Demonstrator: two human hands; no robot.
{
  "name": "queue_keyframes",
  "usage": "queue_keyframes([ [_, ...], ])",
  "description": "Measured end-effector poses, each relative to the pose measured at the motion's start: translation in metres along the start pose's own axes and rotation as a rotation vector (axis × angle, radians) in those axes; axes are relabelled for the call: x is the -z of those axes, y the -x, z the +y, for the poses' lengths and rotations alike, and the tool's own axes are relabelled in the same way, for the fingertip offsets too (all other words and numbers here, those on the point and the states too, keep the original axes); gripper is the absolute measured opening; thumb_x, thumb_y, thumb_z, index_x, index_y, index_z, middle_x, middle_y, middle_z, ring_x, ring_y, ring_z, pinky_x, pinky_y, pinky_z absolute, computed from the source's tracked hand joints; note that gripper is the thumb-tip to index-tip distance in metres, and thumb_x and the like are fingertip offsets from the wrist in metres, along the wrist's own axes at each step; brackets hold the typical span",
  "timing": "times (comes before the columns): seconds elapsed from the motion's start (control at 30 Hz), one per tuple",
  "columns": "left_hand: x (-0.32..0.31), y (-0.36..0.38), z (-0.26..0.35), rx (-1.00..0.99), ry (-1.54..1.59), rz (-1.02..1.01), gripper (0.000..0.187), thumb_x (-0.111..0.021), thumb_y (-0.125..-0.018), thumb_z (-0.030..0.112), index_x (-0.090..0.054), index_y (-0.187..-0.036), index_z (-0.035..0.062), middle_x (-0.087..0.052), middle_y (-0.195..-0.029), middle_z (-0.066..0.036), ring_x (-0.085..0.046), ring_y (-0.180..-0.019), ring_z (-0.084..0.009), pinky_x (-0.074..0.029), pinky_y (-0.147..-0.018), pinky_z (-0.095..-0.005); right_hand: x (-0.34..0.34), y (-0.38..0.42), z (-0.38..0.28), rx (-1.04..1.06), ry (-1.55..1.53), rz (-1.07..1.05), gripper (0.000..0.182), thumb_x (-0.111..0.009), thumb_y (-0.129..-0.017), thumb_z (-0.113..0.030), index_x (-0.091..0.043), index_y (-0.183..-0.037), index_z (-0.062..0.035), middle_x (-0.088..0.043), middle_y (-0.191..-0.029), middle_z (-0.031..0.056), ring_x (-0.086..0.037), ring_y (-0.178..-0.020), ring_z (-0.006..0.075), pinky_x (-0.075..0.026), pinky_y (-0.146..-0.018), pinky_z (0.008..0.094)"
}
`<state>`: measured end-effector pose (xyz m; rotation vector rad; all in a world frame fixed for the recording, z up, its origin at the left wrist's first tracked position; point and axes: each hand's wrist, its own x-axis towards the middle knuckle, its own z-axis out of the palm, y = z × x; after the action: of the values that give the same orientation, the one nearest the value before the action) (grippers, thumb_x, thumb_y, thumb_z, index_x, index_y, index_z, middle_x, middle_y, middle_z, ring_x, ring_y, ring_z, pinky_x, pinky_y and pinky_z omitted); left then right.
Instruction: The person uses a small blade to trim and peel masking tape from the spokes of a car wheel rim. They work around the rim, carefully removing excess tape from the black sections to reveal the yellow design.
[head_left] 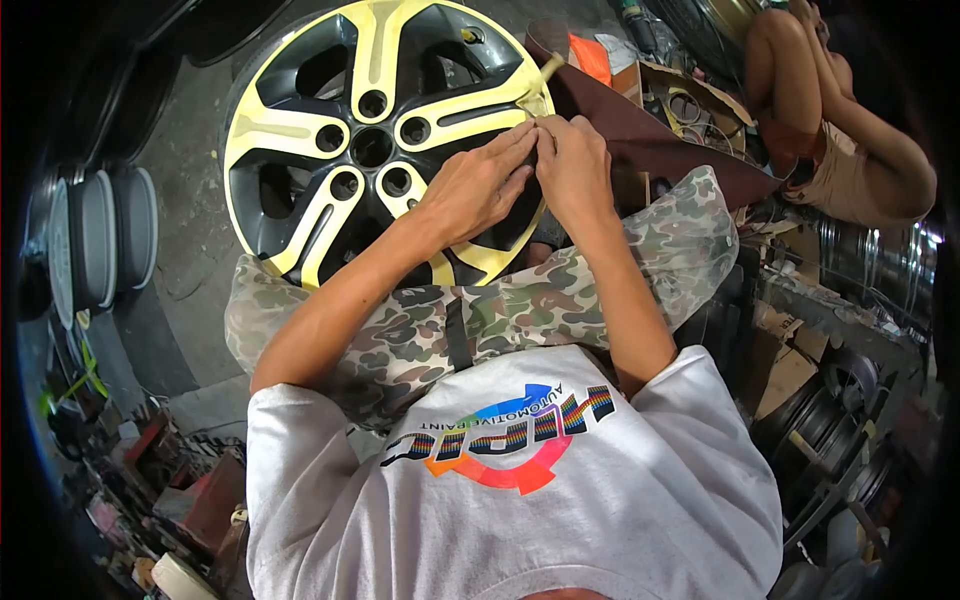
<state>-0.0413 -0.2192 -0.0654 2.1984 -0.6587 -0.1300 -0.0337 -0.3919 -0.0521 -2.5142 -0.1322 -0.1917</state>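
Observation:
A large wheel rim with black recesses and pale yellow spoke faces (373,60) lies in front of my lap. Both my hands meet at its right edge, fingertips nearly touching. My left hand (482,190) reaches over the lower right spoke, fingers close together. Beside it, my right hand (575,170) has its thumb and fingers pinched at the rim's edge. A loose strip of yellow tape (541,84) sticks up just beyond the fingertips. What lies between the fingers is too small to make out.
Another person's bare legs and arm (850,130) are at the upper right. Near them stands an open cardboard box (700,90) of odds and ends. Grey wheel rims (100,238) stand at the left. Dark rims (825,430) are piled at the lower right.

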Motion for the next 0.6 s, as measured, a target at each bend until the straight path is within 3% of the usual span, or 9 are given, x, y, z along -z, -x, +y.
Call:
queue_keyframes([
  [0.07, 0.000, 0.003, 0.005, 0.013, 0.014, -0.002, 0.048, -0.065, -0.101, 0.012, -0.059, -0.147, -0.0019, -0.057, -0.155, -0.020, -0.062, -0.127, -0.0463, -0.055, -0.106, -0.0472, 0.005, 0.005, -0.003, -0.031, -0.048, 0.019, 0.020, -0.065, -0.101, -0.010, -0.076, -0.115, -0.0016, -0.066, -0.092, 0.0257, -0.067, -0.087, 0.0472, -0.053, -0.078, 0.0527],
  [0.17, -0.004, 0.005, 0.005, 0.011, 0.018, -0.005, 0.047, -0.065, -0.102, 0.013, -0.059, -0.146, -0.0017, -0.057, -0.155, -0.020, -0.063, -0.127, -0.0452, -0.056, -0.105, -0.0466, 0.005, 0.010, 0.000, 0.011, -0.077, 0.036, 0.018, -0.063, -0.101, -0.007, -0.073, -0.112, 0.0026, -0.063, -0.093, 0.0281, -0.067, -0.083, 0.0489, -0.053, -0.073, 0.0545],
  [0.6, -0.010, -0.003, -0.001, -0.003, -0.011, -0.041, 0.050, -0.066, -0.101, 0.013, -0.057, -0.148, -0.0011, -0.055, -0.156, -0.020, -0.064, -0.125, -0.0453, -0.056, -0.104, -0.0480, -0.008, 0.012, 0.011, -0.069, -0.029, 0.059, 0.020, -0.064, -0.102, -0.010, -0.075, -0.116, -0.0005, -0.067, -0.094, 0.0254, -0.067, -0.089, 0.0475, -0.053, -0.078, 0.0529],
])
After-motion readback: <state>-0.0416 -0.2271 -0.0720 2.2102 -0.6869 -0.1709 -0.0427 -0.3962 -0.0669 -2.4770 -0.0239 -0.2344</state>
